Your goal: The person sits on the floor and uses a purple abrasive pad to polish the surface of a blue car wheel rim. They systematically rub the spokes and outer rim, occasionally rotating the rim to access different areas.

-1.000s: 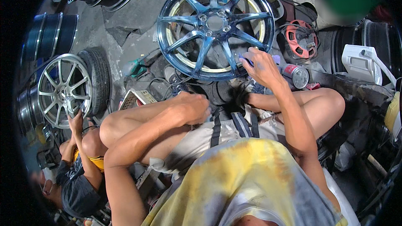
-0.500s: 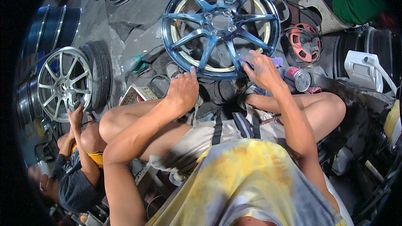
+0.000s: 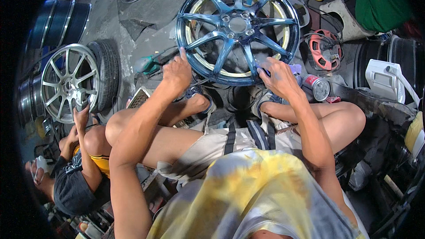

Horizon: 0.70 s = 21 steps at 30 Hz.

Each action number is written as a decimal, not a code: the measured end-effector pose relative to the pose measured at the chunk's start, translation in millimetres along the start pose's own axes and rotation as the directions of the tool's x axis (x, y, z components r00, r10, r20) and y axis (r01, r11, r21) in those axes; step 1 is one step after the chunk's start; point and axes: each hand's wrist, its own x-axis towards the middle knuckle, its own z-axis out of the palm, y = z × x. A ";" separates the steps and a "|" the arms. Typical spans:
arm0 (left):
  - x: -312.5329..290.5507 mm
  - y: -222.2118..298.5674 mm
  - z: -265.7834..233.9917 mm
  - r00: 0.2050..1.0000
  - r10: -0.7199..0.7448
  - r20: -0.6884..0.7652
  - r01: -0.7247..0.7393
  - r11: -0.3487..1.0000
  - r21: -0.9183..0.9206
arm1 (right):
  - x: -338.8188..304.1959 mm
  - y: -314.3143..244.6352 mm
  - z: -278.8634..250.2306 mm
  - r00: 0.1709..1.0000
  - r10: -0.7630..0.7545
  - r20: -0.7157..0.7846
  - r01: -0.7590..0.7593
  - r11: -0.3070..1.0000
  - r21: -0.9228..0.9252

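Observation:
A glossy blue wheel rim with several spokes and a yellowish inner ring lies in front of my knees. My left hand is at its lower left edge: the index finger is stretched out with its tip at the rim's outer lip, the other fingers are loosely curled, and I see nothing held. Over the lower right edge, my right hand is closed around a small dark blue thing, mostly hidden by the fingers. A pale yellowish tip shows just above that hand; I cannot tell what it belongs to.
On the left, another person holds a silver wheel rim beside a black tyre. A green power tool lies nearby. To the right are a tin can, a red cable reel and a white appliance.
My left hand has moved left and up along the rim's edge. My right hand stays at the lower right edge. The whole view has shifted slightly.

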 end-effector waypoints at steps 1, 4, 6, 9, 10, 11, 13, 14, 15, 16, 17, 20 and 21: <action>8.1 -6.6 8.7 0.999 -0.012 -0.035 0.011 1.000 -0.013 | 0.3 -1.6 -0.5 1.000 0.000 0.002 0.000 1.000 0.003; 19.8 -13.7 10.8 0.999 -0.041 -0.009 0.041 0.999 -0.020 | -1.4 6.9 6.3 1.000 -0.019 -0.009 0.019 1.000 0.013; 26.4 -17.2 11.8 0.999 -0.043 0.006 0.043 0.999 0.003 | -6.1 17.6 16.2 0.998 -0.052 -0.042 0.053 0.999 0.011; 43.0 -33.5 15.7 0.999 -0.013 -0.041 0.015 0.999 0.047 | -9.6 21.8 19.9 0.995 -0.079 -0.068 0.079 0.997 0.009; 51.9 -42.3 12.7 0.999 0.000 -0.054 0.002 0.999 0.050 | -9.1 17.8 14.9 0.998 -0.056 -0.042 0.056 0.998 0.019; 62.9 -51.7 11.5 0.998 0.017 -0.069 -0.014 0.999 0.051 | -8.4 13.6 7.7 0.999 -0.031 -0.016 0.031 0.999 0.023; 89.5 -84.0 23.0 0.976 0.011 -0.220 -0.021 0.999 -0.044 | -3.5 2.2 -13.7 0.986 0.153 0.066 -0.158 0.984 0.078; 106.4 -102.6 27.2 0.967 -0.005 -0.254 -0.025 0.993 -0.111 | -2.1 -0.3 -20.1 0.964 0.243 0.109 -0.253 0.962 0.098; 117.8 -105.9 20.8 0.956 -0.016 -0.293 -0.038 0.983 -0.177 | -4.3 4.2 -23.0 0.953 0.284 0.103 -0.298 0.941 0.160; 128.2 -106.5 16.5 0.967 -0.054 -0.249 -0.035 0.940 -0.339 | -9.3 13.8 -24.9 0.941 0.324 0.100 -0.338 0.914 0.223; 136.1 -103.2 3.0 0.977 -0.076 -0.200 -0.032 0.872 -0.489 | -17.2 28.5 -25.3 0.925 0.369 0.094 -0.380 0.880 0.285; 148.1 -104.8 20.3 0.969 -0.141 -0.203 -0.027 0.757 -0.653 | -30.4 44.7 -19.5 0.852 0.457 0.256 -0.521 0.693 0.498; 151.6 -105.5 39.2 0.959 -0.168 -0.227 -0.028 0.742 -0.669 | -29.8 34.9 -21.7 0.799 0.497 0.339 -0.598 0.591 0.542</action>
